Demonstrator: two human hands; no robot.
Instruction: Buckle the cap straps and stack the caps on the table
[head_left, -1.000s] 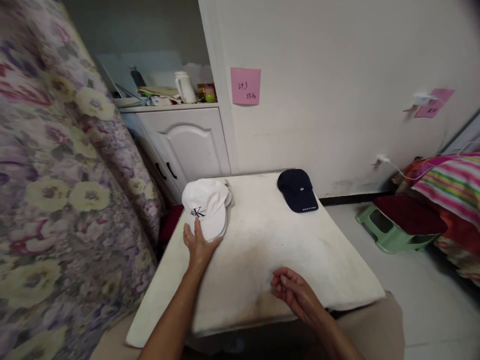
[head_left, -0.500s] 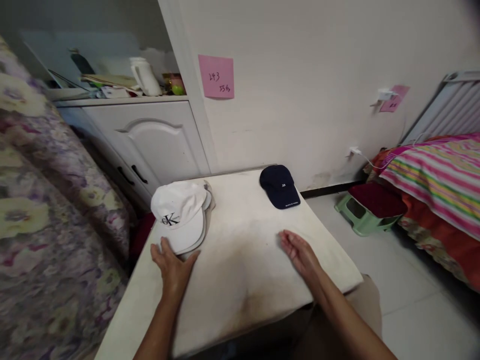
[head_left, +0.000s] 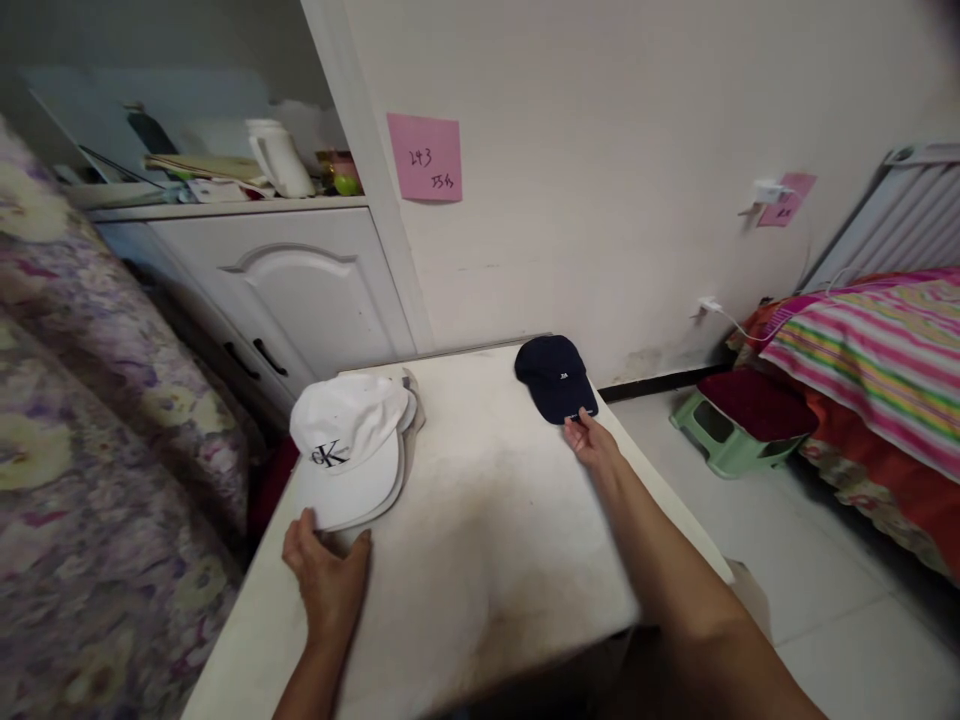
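Observation:
A white baseball cap [head_left: 352, 450] with a black "CK" mark lies at the left of the table, on top of at least one more cap [head_left: 412, 410] that is mostly covered. My left hand [head_left: 326, 580] is open at its brim, thumb and fingers spread; a fingertip is at the brim's edge. Far back on the right, a navy baseball cap [head_left: 553, 375] with small white lettering rests with its brim toward me. The fingers of my right hand [head_left: 592, 445] are closed on the front edge of that brim, one fingertip on top.
The caps rest on a white, stained tabletop [head_left: 450, 480] against the wall. A white cabinet [head_left: 300, 290] stands at the back left, a floral curtain [head_left: 112, 450] hangs at the left. To the right are a green stool [head_left: 720, 440] and a bed with a striped cover [head_left: 885, 335].
My right hand has moved forward from above the table to the navy cap's brim. My left hand has drawn slightly back and left, staying open by the white cap. The view has shifted a little.

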